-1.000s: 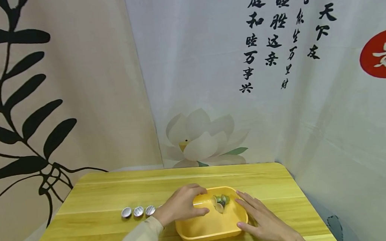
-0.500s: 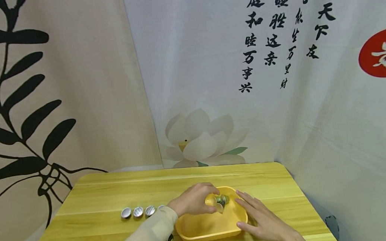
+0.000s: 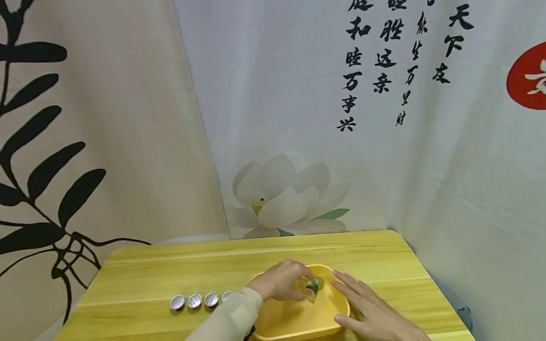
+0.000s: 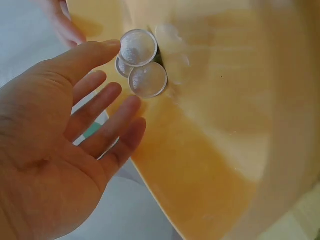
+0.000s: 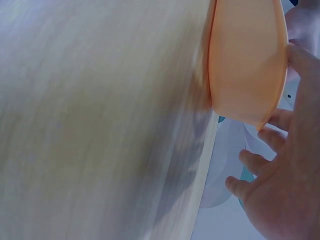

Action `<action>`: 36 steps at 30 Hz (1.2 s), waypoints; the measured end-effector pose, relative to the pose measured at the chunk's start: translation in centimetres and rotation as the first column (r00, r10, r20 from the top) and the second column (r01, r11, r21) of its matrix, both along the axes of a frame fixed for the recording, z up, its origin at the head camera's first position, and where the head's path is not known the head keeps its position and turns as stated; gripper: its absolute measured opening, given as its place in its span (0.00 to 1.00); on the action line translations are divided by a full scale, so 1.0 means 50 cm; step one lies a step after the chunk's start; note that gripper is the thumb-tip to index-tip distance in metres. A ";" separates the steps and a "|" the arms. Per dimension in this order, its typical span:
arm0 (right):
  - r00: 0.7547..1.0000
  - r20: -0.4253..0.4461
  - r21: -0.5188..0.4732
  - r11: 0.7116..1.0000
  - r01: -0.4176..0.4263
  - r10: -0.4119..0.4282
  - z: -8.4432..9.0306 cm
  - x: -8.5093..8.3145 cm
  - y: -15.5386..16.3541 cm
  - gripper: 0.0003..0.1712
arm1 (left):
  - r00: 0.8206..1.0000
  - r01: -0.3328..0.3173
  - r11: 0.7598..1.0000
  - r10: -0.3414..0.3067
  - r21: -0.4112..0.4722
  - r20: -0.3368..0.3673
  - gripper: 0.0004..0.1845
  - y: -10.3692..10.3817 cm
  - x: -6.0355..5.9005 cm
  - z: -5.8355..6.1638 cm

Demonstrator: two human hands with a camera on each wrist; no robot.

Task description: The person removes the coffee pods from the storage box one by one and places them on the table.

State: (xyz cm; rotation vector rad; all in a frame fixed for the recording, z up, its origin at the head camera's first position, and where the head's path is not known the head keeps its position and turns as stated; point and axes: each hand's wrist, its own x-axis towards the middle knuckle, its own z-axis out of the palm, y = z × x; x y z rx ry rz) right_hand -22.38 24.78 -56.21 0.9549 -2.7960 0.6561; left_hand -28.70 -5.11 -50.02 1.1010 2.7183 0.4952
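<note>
Small green round-lidded capsules (image 4: 148, 80) lay clustered in a yellow plastic basin (image 3: 293, 319) — left hand (image 3: 281, 282) spread, grasping nothing, thumb at one lid, right hand (image 3: 368, 314) released, fingertips at the rim — silver-topped round capsules (image 3: 194, 301) sat on the yellow wood-grain tabletop (image 3: 137, 333).

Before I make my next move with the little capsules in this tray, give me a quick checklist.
1. Tray steadied: ok. Your right hand touches the yellow tray at its rim.
2. Left hand in position: ok. Your left hand is at the clustered capsules in the tray.
3. One capsule firmly gripped: not ok. The left wrist view shows the fingers relaxed, none curled around one.
4. Thumb contact: cannot tell. The thumb tip overlaps a capsule's edge in that view.
5. Whole table row visible: not ok. The sleeve partly covers the fourth capsule.
</note>
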 end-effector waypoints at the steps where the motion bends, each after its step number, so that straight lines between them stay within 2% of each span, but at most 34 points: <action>1: 1.000 0.001 0.001 1.000 0.002 -0.002 0.000 0.000 0.000 0.42 | 1.000 -0.004 1.000 0.004 -0.011 0.009 0.25 0.002 -0.001 -0.002; 6: 1.000 -0.003 -0.001 1.000 0.001 -0.001 0.000 0.002 0.000 0.42 | 0.999 -0.019 0.997 0.023 -0.068 0.047 0.28 0.009 -0.006 -0.010; 14: 1.000 -0.002 -0.002 1.000 0.008 -0.008 0.004 0.004 -0.002 0.42 | 0.999 0.005 0.994 -0.001 -0.110 0.035 0.29 0.010 -0.008 -0.020; 19: 1.000 0.028 -0.007 1.000 0.012 -0.012 0.007 0.004 -0.002 0.42 | 0.999 0.005 0.995 0.000 -0.101 0.046 0.23 0.004 -0.002 -0.020; 24: 1.000 0.014 -0.009 1.000 0.007 -0.007 0.006 0.005 -0.001 0.42 | 0.999 0.013 0.996 -0.009 -0.089 0.049 0.14 -0.001 0.000 -0.025; 36: 1.000 0.020 -0.017 1.000 -0.004 0.004 0.007 0.003 0.000 0.43 | 0.998 0.026 0.997 -0.022 -0.079 0.055 0.08 -0.012 0.005 -0.034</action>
